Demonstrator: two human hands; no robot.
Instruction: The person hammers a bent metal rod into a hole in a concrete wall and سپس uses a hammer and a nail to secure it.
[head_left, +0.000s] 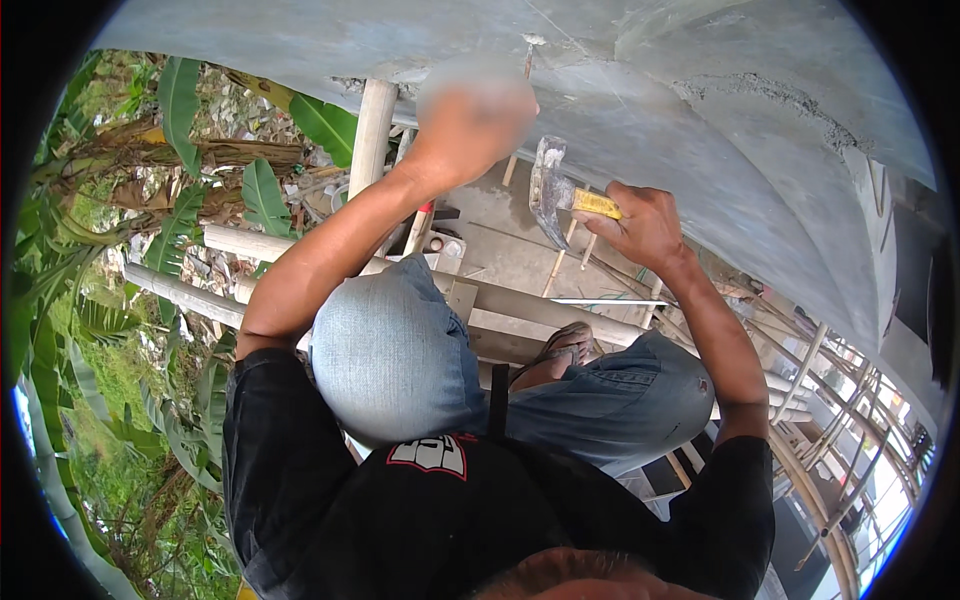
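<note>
My left hand point(472, 118) is raised against the grey plastered concrete surface point(640, 90) at the top. A blur covers its fingers, so whether it grips anything is hidden. Just beside it a thin rusty rod point(528, 62) shows against the concrete, near a small pale chipped spot. My right hand point(640, 225) is closed around the yellow handle of a claw hammer point(550, 192). The hammer's worn metal head is to the right of and below my left hand, apart from the concrete.
Bamboo poles point(530, 303) cross beneath my bent knees, and an upright pole point(372, 135) meets the concrete at left. My sandalled foot point(568, 345) is down among the poles. Banana plants point(180, 110) grow at left; more scaffolding point(840, 440) stands at right. A rough mortar seam point(765, 92) crosses the concrete.
</note>
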